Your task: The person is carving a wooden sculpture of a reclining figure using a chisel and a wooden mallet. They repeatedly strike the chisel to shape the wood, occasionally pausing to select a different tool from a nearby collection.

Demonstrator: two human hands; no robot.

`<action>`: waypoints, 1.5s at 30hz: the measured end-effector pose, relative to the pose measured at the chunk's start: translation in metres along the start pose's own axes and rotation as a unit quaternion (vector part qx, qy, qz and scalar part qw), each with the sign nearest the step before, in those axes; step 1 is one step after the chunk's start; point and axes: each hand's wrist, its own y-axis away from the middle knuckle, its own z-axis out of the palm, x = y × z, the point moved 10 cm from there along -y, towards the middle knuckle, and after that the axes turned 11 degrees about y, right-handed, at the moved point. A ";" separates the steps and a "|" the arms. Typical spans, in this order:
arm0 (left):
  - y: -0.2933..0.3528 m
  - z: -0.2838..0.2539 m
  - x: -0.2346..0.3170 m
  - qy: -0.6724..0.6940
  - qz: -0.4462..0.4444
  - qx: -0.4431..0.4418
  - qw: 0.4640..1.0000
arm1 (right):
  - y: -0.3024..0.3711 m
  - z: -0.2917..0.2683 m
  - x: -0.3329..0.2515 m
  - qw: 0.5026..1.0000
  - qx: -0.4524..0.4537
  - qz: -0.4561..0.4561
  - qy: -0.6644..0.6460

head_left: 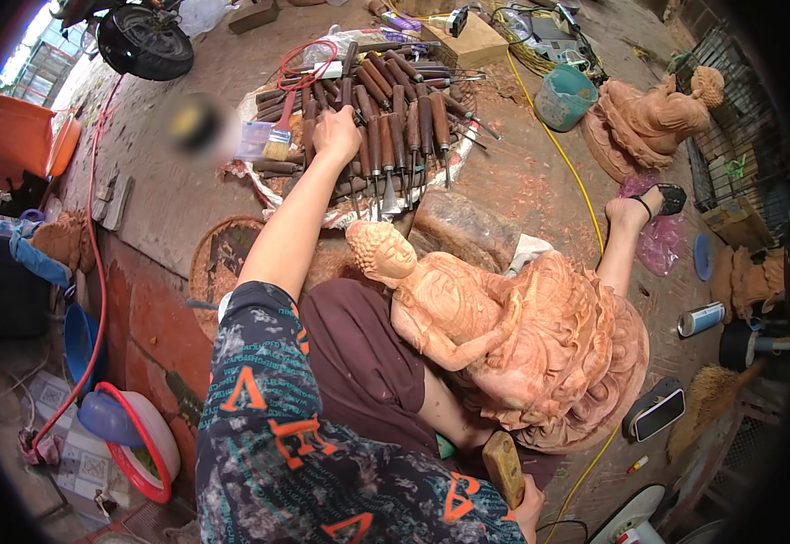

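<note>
Head cam: L hand [337, 136] curled amid smooth wooden handles [387, 143], grip unclear; R hand [529, 510] clasps wooden block [504, 469].

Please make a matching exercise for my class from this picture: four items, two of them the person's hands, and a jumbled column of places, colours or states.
Column one
1. Left hand
2. Right hand
3. Large carved figure
4. Bucket

Column two
A. Teal, beside a yellow cord
B. Holding a wooden block
C. Tilted, in reddish-tan wood
D. At the pile of wooden-handled tools

Right pairs: 1-D, 2-B, 3-C, 4-A
</note>
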 end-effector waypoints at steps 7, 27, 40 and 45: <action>-0.046 0.044 0.051 0.003 -0.040 -0.057 0.998 | -0.001 -0.008 -0.024 0.999 0.007 -0.039 -0.022; 0.312 -0.157 0.325 0.697 0.348 -0.212 0.589 | 0.036 -0.072 -0.003 0.975 0.076 0.065 -0.199; 0.453 -0.144 0.384 0.658 0.478 -0.098 0.573 | 0.108 -0.180 0.005 0.900 0.356 0.012 -0.252; 0.442 -0.140 0.381 0.663 0.456 -0.085 0.587 | 0.099 -0.187 -0.024 0.903 0.342 -0.022 -0.261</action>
